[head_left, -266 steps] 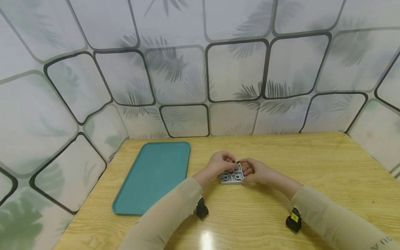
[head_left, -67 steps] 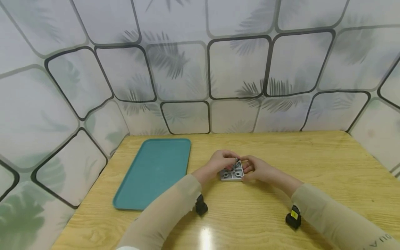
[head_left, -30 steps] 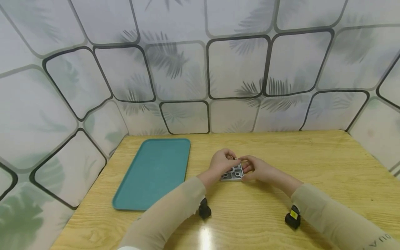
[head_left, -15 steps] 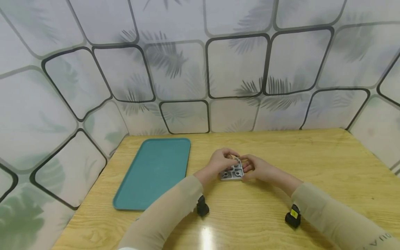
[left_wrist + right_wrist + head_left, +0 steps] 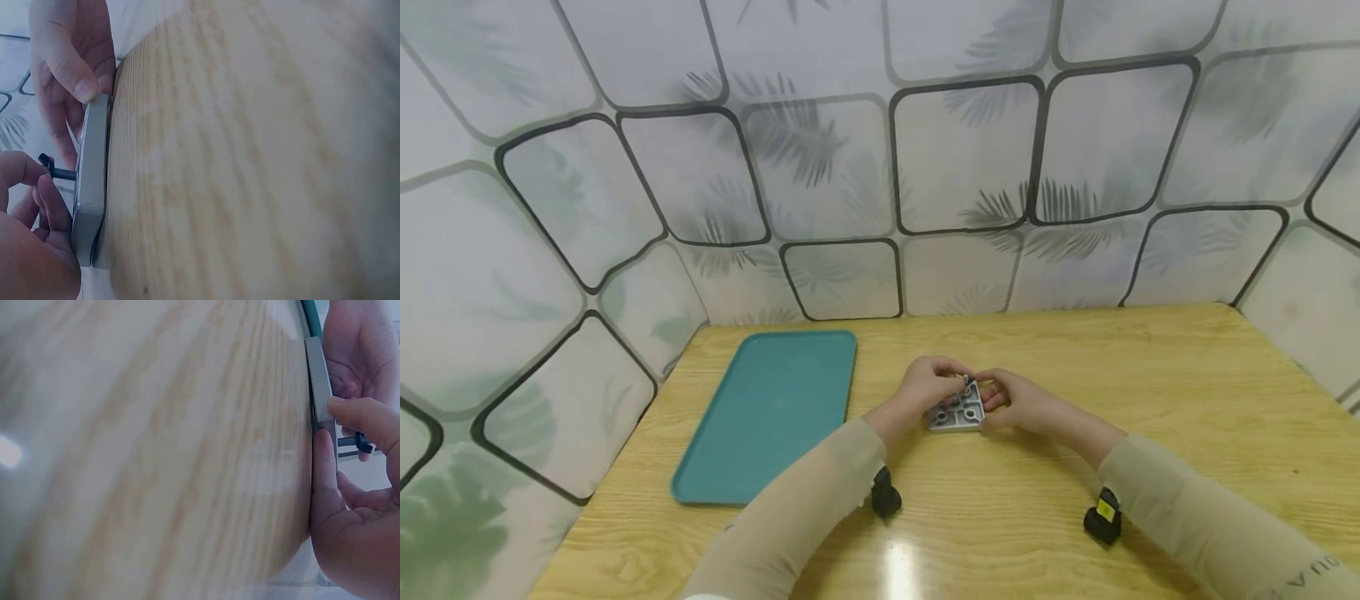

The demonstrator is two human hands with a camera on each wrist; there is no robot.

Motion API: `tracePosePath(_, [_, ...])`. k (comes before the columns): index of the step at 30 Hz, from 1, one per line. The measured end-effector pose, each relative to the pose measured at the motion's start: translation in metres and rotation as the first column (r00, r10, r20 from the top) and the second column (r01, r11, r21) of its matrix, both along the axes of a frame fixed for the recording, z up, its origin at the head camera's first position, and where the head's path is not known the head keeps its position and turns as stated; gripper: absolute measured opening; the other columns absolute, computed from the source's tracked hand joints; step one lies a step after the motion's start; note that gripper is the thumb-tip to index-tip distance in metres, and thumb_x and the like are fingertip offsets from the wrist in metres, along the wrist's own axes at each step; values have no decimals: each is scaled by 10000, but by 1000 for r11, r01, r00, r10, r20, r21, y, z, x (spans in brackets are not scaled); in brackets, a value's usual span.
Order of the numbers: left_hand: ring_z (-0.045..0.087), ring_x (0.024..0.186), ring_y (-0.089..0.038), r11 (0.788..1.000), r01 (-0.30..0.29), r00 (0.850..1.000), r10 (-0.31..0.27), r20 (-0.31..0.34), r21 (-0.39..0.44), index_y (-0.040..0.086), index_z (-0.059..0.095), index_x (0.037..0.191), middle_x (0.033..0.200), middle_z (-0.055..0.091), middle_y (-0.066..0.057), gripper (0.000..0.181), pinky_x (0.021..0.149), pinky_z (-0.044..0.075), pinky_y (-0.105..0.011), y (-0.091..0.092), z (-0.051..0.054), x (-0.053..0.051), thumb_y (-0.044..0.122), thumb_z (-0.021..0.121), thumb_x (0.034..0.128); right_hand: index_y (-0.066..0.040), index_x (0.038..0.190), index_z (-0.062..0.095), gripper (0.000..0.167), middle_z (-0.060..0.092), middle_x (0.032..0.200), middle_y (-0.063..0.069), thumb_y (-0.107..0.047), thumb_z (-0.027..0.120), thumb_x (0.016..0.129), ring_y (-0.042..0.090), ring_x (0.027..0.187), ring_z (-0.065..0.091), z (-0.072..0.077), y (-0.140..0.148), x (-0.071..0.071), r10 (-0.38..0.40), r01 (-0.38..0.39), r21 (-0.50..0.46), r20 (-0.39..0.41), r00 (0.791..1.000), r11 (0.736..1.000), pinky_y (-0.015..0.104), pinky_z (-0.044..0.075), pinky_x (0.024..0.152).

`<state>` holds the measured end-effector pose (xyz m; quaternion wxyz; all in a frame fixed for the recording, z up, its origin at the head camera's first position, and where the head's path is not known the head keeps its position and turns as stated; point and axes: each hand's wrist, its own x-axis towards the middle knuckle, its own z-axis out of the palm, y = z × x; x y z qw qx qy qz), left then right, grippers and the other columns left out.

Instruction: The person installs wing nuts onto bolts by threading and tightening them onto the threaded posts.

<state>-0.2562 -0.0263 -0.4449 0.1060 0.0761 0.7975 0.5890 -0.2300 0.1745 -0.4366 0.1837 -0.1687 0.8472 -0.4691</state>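
Observation:
A square grey plate (image 5: 956,419) with ribs and round sockets lies on the wooden table between my hands. From its face stands a black threaded screw (image 5: 64,174) with a wider, lobed head, seen side-on in both wrist views. My left hand (image 5: 921,386) reaches over the plate's far left part and pinches the screw head between thumb and finger. Thumb and fingers of my right hand (image 5: 1018,402) grip the plate's right edge. In the right wrist view, the screw head (image 5: 364,443) sits clear of the plate, with shaft showing between. The left fingers cover some sockets.
Left of the hands lies a teal tray (image 5: 767,417) on the wooden table (image 5: 1000,517). A patterned curtain-like wall (image 5: 842,183) rises behind the table's back edge. Dark camera mounts hang under both wrists.
One second ago my left hand was turned further over the screw; it has since rolled back, with its fingers around the head. My right hand keeps its grip on the plate, which stays put.

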Motion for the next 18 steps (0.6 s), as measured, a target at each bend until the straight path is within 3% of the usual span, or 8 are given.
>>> tracePosePath(18, [546,695,-75,1000,8,1000,-8,-14,-3,7,794,1118,1070,753,-96,204,605,469,-173,2,-2,-2,2,668,958,116,1548,353,836,604,1258,233,-25,824,872,285,1131,636,0,-1,1,-8,8,12,-5,1000,1000,354,531,965])
